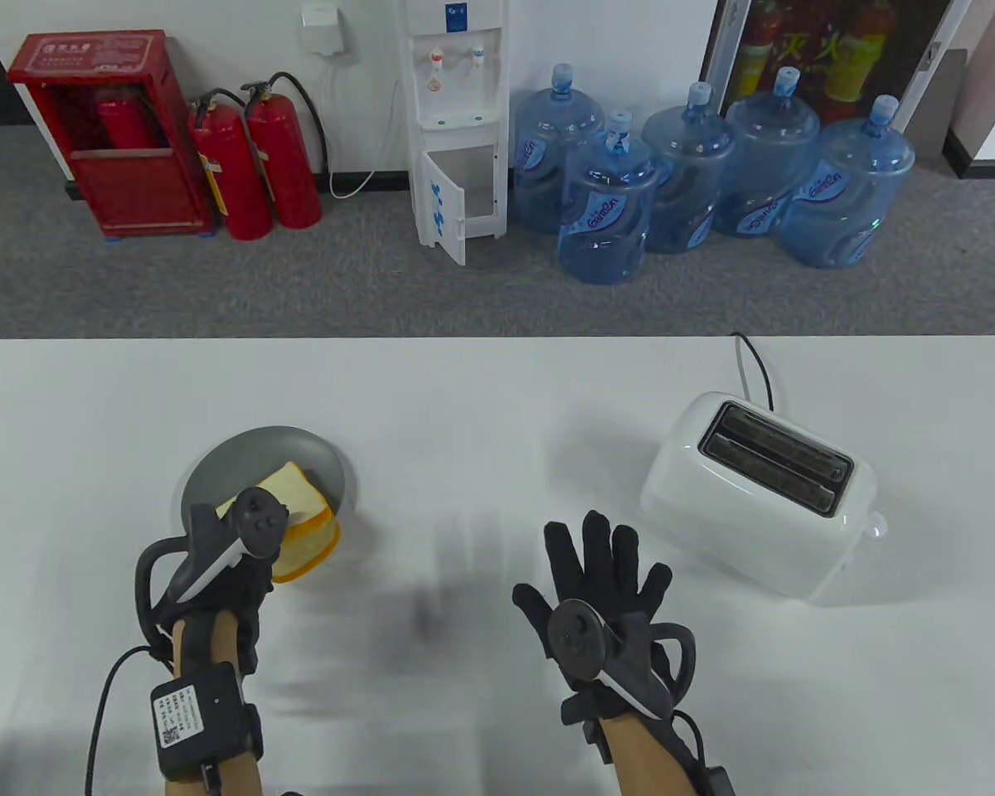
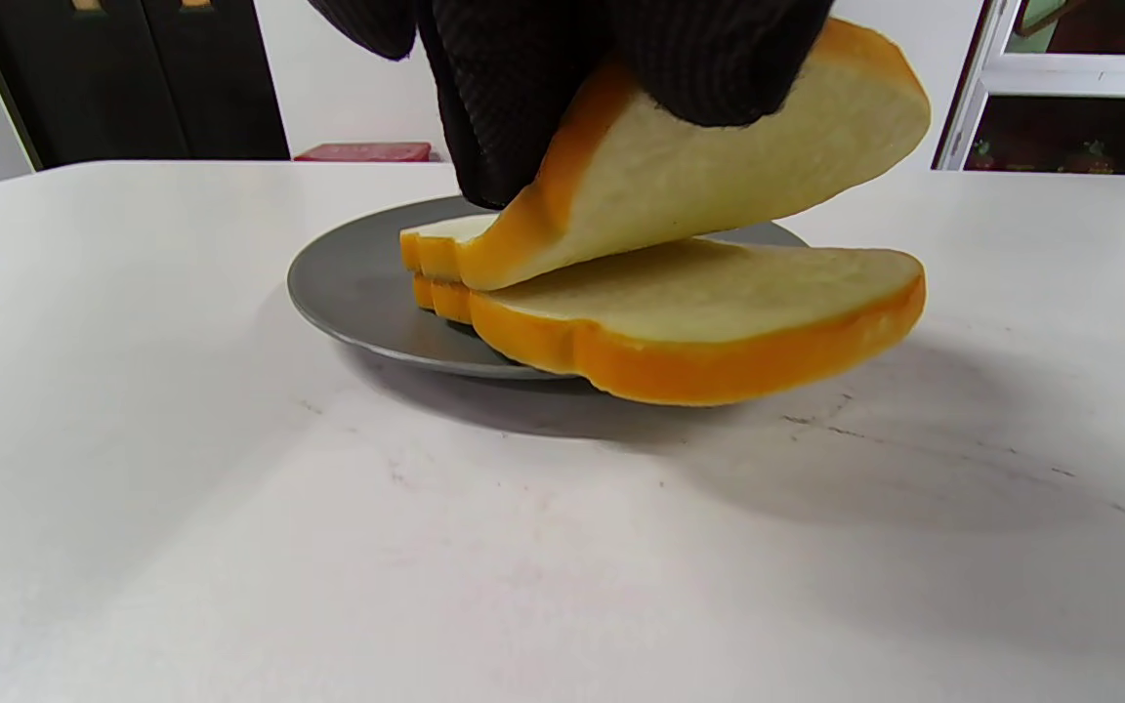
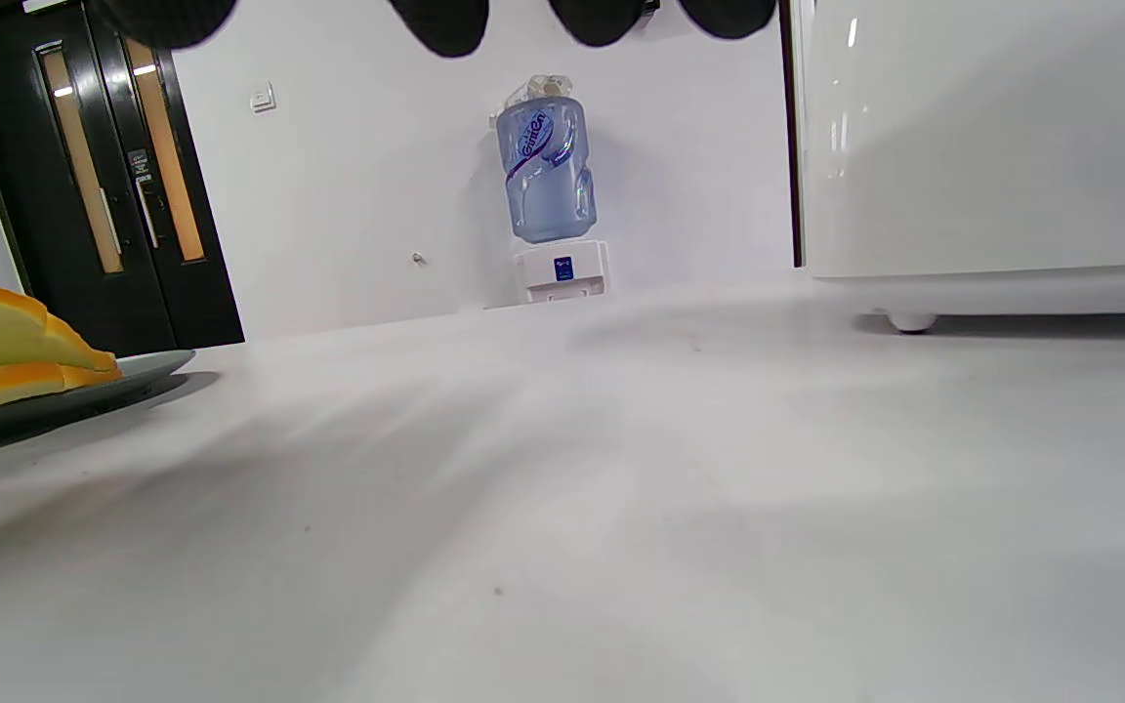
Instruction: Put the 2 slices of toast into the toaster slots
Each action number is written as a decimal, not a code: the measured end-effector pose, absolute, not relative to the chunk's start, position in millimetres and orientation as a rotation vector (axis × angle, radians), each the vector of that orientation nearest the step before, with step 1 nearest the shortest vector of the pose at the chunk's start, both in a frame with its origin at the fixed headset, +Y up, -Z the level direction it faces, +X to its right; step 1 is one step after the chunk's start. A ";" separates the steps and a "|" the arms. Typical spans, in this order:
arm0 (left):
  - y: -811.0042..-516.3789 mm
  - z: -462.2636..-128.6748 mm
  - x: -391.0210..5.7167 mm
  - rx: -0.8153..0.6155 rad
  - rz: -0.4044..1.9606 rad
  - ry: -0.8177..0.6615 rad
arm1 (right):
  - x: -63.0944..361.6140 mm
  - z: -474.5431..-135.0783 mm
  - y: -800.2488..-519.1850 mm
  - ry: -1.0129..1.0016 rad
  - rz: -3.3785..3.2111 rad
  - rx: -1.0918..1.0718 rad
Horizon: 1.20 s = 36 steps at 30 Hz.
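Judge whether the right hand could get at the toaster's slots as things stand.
Probably yes: the right hand is open and holds nothing, bare table lies between it and the toaster, and both slots face up, uncovered.

The top toast point(image 2: 719, 186) is white with an orange crust. It is tilted up, one end touching the flat toast point(image 2: 709, 322) under it. That one sticks out over the plate's edge. The white toaster point(image 1: 763, 497) stands well apart, both slots empty.
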State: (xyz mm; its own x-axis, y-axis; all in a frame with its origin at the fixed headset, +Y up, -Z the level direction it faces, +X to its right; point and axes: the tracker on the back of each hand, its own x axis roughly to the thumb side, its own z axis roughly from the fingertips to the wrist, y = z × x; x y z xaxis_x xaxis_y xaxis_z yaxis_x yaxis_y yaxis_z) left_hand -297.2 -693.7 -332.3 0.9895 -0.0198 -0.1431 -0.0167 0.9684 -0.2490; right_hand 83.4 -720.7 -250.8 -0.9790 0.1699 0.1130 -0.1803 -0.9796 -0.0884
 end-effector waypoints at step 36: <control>-675.9 -335.4 -314.6 -0.034 0.029 0.232 | 84.3 -251.5 -720.3 -0.151 2.959 0.153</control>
State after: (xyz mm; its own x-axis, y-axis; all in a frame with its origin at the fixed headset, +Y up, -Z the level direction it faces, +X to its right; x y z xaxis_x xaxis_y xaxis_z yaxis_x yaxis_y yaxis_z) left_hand -314.6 -675.9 -335.4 0.9728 0.0249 -0.2302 -0.0326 0.9990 -0.0300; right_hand 84.3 -720.3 -251.5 -0.9796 0.1678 0.1108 -0.1782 -0.9797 -0.0920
